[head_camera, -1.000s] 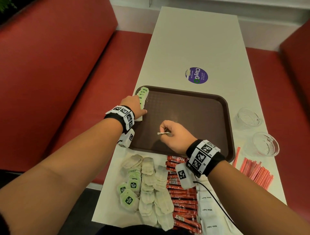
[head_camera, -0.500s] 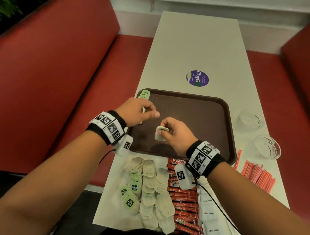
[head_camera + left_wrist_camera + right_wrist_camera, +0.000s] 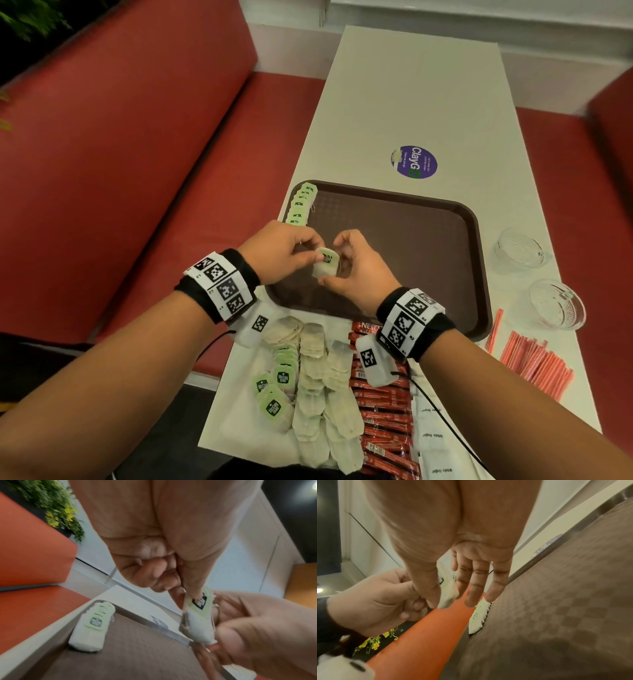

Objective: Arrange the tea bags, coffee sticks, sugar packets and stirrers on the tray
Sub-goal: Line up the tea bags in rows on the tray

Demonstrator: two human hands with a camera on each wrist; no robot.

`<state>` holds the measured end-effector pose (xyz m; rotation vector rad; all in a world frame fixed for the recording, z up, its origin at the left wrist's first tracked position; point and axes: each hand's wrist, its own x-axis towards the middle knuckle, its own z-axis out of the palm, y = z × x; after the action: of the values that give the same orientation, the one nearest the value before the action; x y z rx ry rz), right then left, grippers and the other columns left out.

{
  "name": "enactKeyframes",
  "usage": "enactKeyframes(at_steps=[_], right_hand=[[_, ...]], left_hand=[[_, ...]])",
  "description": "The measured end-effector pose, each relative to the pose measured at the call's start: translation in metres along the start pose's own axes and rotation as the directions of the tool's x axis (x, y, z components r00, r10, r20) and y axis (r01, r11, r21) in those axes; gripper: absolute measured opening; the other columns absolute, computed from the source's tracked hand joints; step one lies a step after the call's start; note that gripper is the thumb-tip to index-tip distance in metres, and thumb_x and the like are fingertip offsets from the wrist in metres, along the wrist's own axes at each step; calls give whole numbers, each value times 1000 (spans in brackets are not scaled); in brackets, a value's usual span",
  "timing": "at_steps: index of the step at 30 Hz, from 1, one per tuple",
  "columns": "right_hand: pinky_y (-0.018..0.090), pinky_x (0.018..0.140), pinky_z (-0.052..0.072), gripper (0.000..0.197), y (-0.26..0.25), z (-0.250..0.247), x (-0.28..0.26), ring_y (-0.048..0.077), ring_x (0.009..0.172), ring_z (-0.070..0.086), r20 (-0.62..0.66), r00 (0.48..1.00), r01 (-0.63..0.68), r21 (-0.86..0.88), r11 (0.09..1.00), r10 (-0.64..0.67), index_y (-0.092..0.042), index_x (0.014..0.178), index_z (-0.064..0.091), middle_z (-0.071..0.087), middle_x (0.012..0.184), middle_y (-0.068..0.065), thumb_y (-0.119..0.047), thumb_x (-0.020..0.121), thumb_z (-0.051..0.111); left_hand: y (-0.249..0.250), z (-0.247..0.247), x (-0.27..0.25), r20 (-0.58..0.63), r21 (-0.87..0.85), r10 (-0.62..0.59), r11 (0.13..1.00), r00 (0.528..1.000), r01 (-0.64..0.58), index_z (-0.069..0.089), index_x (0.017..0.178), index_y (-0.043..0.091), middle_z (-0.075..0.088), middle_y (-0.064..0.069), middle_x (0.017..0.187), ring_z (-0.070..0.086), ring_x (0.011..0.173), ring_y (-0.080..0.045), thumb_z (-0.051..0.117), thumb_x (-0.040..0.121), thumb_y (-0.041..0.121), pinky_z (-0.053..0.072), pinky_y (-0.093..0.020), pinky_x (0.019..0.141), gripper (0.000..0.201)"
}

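Above the near left part of the brown tray, both hands hold one tea bag with a green tag. My left hand pinches the tag between thumb and finger. My right hand pinches the bag's body between thumb and forefinger, its other fingers stretched out. A row of overlapping tea bags lies along the tray's far left edge, also seen as a row of tea bags in the left wrist view.
On the white table in front of the tray lie loose tea bags, red coffee sticks and white sugar packets. Red stirrers and two glass bowls sit to the right. Red benches flank the table.
My left hand left the row at the tray's edge and came over to my right hand. The right hand lifted its tea bag, and both hands now hold it.
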<state>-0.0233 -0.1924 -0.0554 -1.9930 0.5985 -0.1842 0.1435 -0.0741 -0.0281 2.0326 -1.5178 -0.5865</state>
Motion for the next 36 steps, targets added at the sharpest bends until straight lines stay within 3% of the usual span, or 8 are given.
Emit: enactKeyframes(at_steps=[4,6,8,12,17,24,29,36], right_hand=[[31,68,56,59,5,3,-7,16,70,64,131,990,-39,-67,997,48,-26,118,47,64,100,-7,-28,75,87],[26,68,52,51,5,4,-13,6,68,60,286,957,0,-177,984,51,-26,117,57,65,105,-10,-34,75,86],[18,75,45,51,2,7,-18,-2,81,57,440,896,83,-302,950,61,-25,119,63,64,115,-12,-42,76,84],[30,96,48,60,-2,17,-23,10,111,57,556,822,159,-431,888,123,-25,120,66,61,125,-9,-50,69,86],[34,95,49,47,-8,22,-21,17,109,58,601,791,270,-513,815,116,-25,114,70,62,122,-6,-43,73,84],[33,90,54,27,-7,26,-24,16,100,66,559,822,238,-514,824,111,-25,108,76,72,111,-7,-33,82,70],[36,86,55,21,-8,32,-25,18,96,66,569,814,252,-530,810,119,-25,104,76,73,106,-5,-31,84,70],[27,72,49,16,-6,22,-24,15,80,61,466,883,181,-458,870,62,-22,102,71,66,88,-5,-27,87,67]], left_hand=[[-30,-10,9,-153,0,-176,984,972,178,69,90,27,66,13,77,61,72,-7,69,91,30,48,-26,71,3],[-46,-12,16,-180,40,-291,952,940,303,69,92,26,68,12,79,63,79,-11,68,92,31,51,-29,78,5],[-60,-10,23,-163,78,-394,909,904,410,69,92,28,69,11,81,64,83,-11,69,91,33,53,-30,82,5],[-72,1,38,-67,121,-504,852,861,509,70,94,27,71,5,93,65,93,-15,74,87,35,52,-28,85,12],[-77,5,53,-79,155,-552,816,830,557,72,92,27,71,3,104,64,100,-17,77,84,38,53,-31,90,15],[-57,3,64,-154,305,-530,777,834,551,64,96,21,64,3,95,63,94,-23,71,86,40,52,-32,76,22],[-51,19,76,-48,453,-544,735,838,504,65,101,17,67,-4,100,64,90,-25,72,79,55,56,-36,79,45],[-45,12,72,-11,443,-539,752,842,488,66,100,19,67,-4,100,64,89,-25,68,83,54,56,-38,81,39]])
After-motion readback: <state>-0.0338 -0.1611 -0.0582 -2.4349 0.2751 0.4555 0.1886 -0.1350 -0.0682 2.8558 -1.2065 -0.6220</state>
